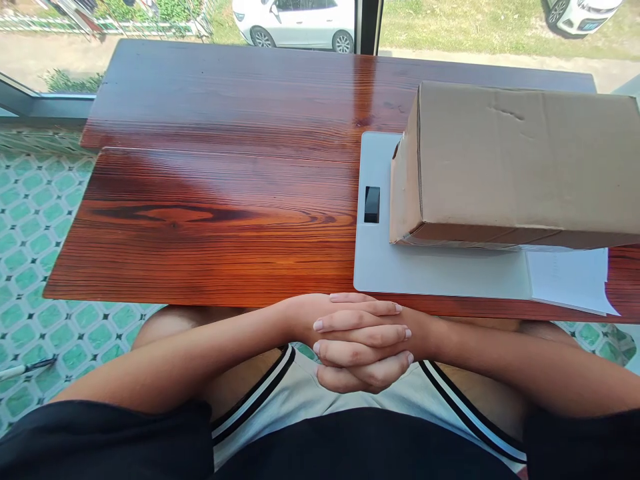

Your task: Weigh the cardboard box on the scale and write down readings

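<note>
My left hand and my right hand are clasped together, fingers interlaced, just in front of the table's near edge and above my lap. Each is closed around the other's fingers; the palms are hidden, and no object shows between them. Up and to the right of them, a brown cardboard box rests over a flat white scale with a small dark display. White sheets of paper stick out beneath the box at the right, their corners reaching past the table edge.
The glossy reddish-brown wooden table spans the view, with a stepped seam across its left side. Green-and-white tiled floor shows at the left, where a thin white-handled object lies. Behind the table are windows, with a white car outside.
</note>
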Motion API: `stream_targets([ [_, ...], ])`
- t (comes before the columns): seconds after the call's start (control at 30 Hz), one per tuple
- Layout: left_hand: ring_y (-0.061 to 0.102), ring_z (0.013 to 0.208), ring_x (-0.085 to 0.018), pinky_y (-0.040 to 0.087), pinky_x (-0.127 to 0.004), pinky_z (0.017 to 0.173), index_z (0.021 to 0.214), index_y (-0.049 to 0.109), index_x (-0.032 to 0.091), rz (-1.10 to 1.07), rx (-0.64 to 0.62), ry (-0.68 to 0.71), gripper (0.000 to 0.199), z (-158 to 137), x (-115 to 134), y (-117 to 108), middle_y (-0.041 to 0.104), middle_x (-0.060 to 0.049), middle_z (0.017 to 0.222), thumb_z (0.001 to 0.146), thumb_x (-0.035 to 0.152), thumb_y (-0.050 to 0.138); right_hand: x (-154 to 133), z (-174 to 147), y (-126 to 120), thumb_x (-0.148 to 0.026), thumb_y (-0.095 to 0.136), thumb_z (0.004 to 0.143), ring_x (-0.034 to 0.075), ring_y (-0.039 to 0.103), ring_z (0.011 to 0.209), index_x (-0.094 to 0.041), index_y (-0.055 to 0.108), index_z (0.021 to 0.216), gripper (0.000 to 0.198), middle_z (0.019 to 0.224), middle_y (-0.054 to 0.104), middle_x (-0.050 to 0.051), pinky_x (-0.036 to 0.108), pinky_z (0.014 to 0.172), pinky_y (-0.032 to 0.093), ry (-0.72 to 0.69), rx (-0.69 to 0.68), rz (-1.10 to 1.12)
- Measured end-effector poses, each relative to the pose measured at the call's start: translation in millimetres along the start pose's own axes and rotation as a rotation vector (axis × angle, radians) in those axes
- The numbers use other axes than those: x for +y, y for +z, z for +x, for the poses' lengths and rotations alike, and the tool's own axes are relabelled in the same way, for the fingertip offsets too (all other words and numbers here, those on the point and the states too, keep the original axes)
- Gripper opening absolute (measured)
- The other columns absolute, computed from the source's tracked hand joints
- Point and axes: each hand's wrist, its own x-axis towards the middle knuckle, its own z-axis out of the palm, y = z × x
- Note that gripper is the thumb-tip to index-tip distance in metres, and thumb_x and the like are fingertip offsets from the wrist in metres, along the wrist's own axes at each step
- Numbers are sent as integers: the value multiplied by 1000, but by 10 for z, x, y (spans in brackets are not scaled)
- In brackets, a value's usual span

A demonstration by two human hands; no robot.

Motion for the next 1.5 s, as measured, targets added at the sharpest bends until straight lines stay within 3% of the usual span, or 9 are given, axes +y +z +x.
stream_targets([
  [0.13,69,118,-35,61,-22,53,127,74,38,-42,335,-68,38,-18,102,105,61,-6,146,93,54,64,72,-74,-9,-20,81,79,38,73,107,-27,68,128,51,114,68,18,49,90,64,-64,-48,-14],
  [0.27,69,118,-33,54,-16,46,123,76,37,-47,429,-40,38,-35,170,199,66,-4,139,93,57,63,63,-75,-10,-20,81,80,38,73,107,-29,69,125,47,113,69,16,50,89,64,-22,-22,-18],
  [0.63,63,128,-36,62,-22,56,127,74,40,-61,410,-54,39,-38,151,191,65,-5,141,94,57,62,-41,25,7,-24,76,85,35,74,102,-33,70,117,34,104,71,12,51,85,65,21,16,1],
  [0.87,75,99,-28,53,-16,42,128,73,39,-53,424,-66,42,-44,135,208,66,-5,138,94,60,61,-19,46,-55,-21,80,79,38,74,102,-25,70,118,40,105,70,17,52,87,65,-55,-83,-5],
  [1.23,77,89,-25,56,-18,45,134,70,40,-32,374,-124,47,-94,154,191,60,-6,145,95,64,57,59,-21,-82,-21,83,78,35,73,106,-32,68,128,54,111,72,14,50,88,65,-71,-99,-49],
  [1.33,75,80,-25,57,-23,45,130,71,36,-28,134,-71,48,94,-63,100,64,-10,136,95,63,54,51,-72,-130,-19,80,81,42,69,115,-35,61,141,65,123,69,18,59,93,62,-18,-138,20],
  [1.4,72,75,-25,57,-27,47,113,76,32,-59,-300,60,43,367,-296,32,70,-8,104,98,61,48,66,-134,-173,-15,70,87,48,58,130,-36,38,158,80,140,60,22,65,93,60,58,-339,200],
  [1.47,70,74,-25,56,-28,50,89,75,31,-95,-762,200,45,696,-526,-10,60,-3,72,100,59,43,142,-208,-207,-12,60,92,48,51,135,-37,2,165,96,148,54,22,62,85,65,160,-631,425],
  [1.5,69,74,-25,56,-29,52,76,71,29,-99,-897,227,48,852,-618,-17,50,-1,62,101,59,42,208,-245,-214,-12,57,93,47,55,131,-38,-14,162,103,147,56,21,58,77,68,187,-763,524],
])
